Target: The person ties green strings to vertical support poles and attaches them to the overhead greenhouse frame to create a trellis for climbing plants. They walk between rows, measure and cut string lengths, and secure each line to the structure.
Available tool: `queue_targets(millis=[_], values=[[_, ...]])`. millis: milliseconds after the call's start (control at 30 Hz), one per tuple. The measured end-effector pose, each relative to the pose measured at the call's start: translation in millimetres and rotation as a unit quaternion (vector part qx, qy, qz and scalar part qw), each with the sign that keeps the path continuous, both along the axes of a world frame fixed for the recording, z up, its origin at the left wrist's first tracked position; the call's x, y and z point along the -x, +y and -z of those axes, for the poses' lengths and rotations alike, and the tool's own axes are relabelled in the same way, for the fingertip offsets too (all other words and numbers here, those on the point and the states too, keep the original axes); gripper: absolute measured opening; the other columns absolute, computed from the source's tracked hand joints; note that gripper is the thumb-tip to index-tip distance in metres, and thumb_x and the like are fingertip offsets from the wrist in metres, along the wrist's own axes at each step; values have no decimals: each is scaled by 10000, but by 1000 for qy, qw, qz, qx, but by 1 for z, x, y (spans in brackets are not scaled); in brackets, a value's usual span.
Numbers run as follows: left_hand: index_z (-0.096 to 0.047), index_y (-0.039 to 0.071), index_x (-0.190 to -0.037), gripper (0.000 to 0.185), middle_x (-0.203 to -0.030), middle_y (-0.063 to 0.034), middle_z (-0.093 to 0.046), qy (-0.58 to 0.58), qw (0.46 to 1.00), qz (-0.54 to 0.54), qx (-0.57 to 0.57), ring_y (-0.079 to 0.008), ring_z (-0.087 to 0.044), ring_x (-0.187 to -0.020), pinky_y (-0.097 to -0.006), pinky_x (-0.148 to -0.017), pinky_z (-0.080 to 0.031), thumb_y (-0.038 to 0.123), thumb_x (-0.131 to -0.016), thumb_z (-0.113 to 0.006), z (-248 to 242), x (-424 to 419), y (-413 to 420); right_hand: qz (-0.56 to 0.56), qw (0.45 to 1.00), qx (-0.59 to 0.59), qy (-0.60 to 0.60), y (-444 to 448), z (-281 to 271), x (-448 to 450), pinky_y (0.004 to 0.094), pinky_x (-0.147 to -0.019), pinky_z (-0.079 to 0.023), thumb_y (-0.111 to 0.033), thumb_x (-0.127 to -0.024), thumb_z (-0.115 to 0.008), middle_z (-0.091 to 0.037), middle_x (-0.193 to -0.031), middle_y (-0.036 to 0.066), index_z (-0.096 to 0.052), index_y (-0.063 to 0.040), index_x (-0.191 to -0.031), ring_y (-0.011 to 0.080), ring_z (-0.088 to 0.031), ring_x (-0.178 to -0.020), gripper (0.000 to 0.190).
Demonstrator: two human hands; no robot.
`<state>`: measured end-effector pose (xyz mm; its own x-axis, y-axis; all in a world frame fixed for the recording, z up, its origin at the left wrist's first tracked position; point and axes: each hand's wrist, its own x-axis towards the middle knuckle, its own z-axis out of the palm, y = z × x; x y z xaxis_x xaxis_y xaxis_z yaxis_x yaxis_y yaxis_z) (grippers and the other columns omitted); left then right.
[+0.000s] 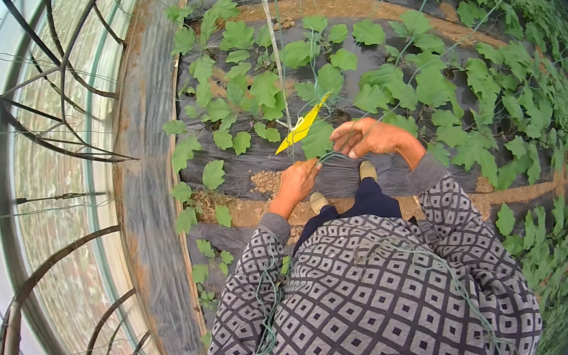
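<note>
My left hand (296, 184) has its fingers closed on a thin green twine (333, 155) in front of my body. Close by on the right, my right hand (371, 138) is at the twine with its fingers partly curled and spread; whether it pinches a strand is unclear. Just beyond both hands is a broad green leaf (318, 139) of a plant. A yellow card (304, 126) hangs tilted beside that leaf, near a pale upright strap (272, 40). More loose green twine (268, 325) drapes over my left arm and across my patterned sweater.
Leafy plants (434, 87) grow in rows through black plastic mulch (389, 174), with twines rising among them. Bare soil (245, 211) runs between beds near my shoes (318, 202). On the left are the greenhouse's curved metal frame (57, 65) and a strip of plastic sheet (151, 198).
</note>
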<state>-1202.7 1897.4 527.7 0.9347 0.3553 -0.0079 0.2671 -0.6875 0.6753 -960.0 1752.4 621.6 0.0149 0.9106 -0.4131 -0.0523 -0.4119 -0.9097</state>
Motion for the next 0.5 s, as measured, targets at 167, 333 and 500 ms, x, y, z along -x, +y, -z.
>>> queue_targets(millis=[167, 333, 500], values=[[-662, 50, -1037, 202, -786, -216, -648, -6, 1000, 3, 17, -425, -644, -755, -516, -649, -492, 247, -1012, -626, -7, 8, -5, -17, 960, -87, -267, 31, -7, -4, 413, -865, -550, -18, -861, -682, -729, -1151, 172, -623, -27, -1368, 299, -713, -1006, 511], [-668, 49, -1052, 210, -771, -212, -644, -9, 1000, 13, 25, -425, -638, -733, -505, -643, -483, 248, -1028, -607, -20, 15, -9, -57, 877, -111, -463, 68, 2, 15, 492, -816, -537, -128, -919, -689, -734, -990, 231, -621, -60, -1371, 415, -701, -930, 462], [-703, 50, -1140, 261, -806, -198, -658, 1, 998, -20, 62, -396, -660, -766, -463, -662, -493, 269, -1047, -598, -33, 20, -15, -17, 841, -114, -529, 83, 11, 16, 516, -783, -541, -275, -924, -726, -730, -894, 230, -688, -43, -1257, 445, -697, -888, 407]])
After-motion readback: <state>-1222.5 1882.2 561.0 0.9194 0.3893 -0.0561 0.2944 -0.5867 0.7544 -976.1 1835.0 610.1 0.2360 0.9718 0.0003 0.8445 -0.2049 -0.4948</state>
